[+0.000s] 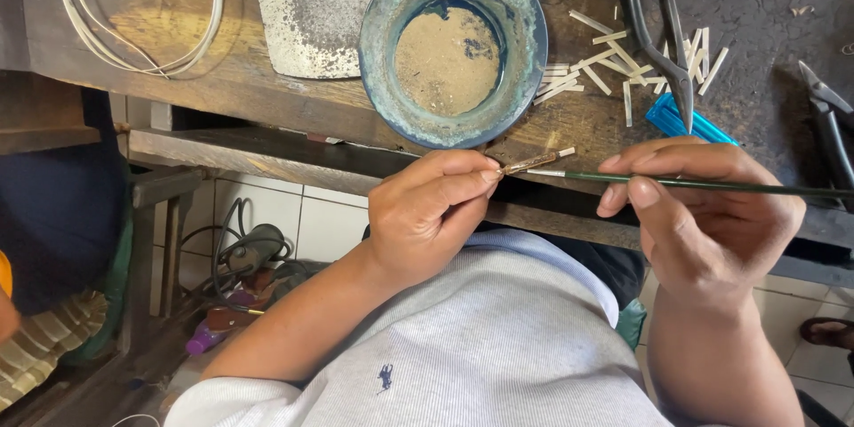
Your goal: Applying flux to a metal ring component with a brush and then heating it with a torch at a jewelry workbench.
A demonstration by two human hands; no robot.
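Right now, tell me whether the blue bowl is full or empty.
Neither: the bowl stands upright on the bench, holding a shallow tan pool in its middle. Its crusted inner walls stay bare above that.

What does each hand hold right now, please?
Left hand: closed, pinching a small thin stick at its fingertips.
Right hand: closed around a thin green brush.

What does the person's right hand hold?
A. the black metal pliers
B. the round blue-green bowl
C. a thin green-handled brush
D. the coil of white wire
C: the right hand grips a thin green-handled brush, its tip pointing at the small whitish stick pinched in the left hand; the black metal pliers lie untouched on the wooden bench.
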